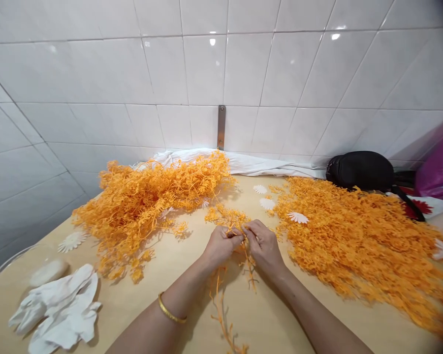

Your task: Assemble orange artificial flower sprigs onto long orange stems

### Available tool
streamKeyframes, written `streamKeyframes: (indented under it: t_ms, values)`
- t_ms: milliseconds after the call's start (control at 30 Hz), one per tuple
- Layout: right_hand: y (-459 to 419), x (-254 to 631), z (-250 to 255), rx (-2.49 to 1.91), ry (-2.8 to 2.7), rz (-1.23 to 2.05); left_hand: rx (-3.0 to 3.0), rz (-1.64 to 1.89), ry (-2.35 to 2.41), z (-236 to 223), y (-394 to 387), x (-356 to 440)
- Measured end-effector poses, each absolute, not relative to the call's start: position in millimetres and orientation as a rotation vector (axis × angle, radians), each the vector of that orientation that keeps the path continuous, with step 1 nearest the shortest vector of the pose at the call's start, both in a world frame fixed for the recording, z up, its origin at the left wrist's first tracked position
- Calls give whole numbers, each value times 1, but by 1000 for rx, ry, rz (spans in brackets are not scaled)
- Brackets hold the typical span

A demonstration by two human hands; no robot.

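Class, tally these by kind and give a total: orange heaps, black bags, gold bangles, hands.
Orange heaps: 2
Black bags: 1
Gold bangles: 1
Hands: 2
Total: 6

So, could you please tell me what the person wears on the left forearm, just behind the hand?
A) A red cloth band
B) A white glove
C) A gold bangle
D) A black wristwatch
C. A gold bangle circles the bare forearm behind the left hand, which grips an orange sprig together with the right hand.
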State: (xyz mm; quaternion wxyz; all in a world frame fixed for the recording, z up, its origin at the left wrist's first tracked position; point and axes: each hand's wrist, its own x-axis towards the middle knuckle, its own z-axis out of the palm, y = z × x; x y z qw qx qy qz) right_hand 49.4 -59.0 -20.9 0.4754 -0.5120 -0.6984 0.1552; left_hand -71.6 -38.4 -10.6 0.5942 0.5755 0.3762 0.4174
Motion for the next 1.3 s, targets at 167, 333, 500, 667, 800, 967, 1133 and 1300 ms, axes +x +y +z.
streamKeyframes:
  t_ms: [167,333,500,667,800,967,1133,1300]
  values:
    - [-53,50,-22,-1371,-1365,612,1285,977,835,-3,-41,-67]
    - [-43,88,-12,-1323,-742,706,1302,933,910,-8,-46,-72]
    - [-49,98,-6,-1307,-915,800,1178,1054,1052,-10,-41,-80]
    - [-52,86,-6,-1150,-885,1249,1166,1010,1041,-12,-39,-78]
    - [-55,78,-9,-1106,-911,1481,1194,1003,984,-15,-41,-75]
    - [-57,65,-14,-1142,-1169,1390,1287,821,770,-10,-46,-73]
    - [-55,61,-13,-1277,-1238,974,1301,802,876,-7,-41,-72]
    - [-54,57,-9,-1324,-1172,778,1219,817,853,-8,-38,-68]
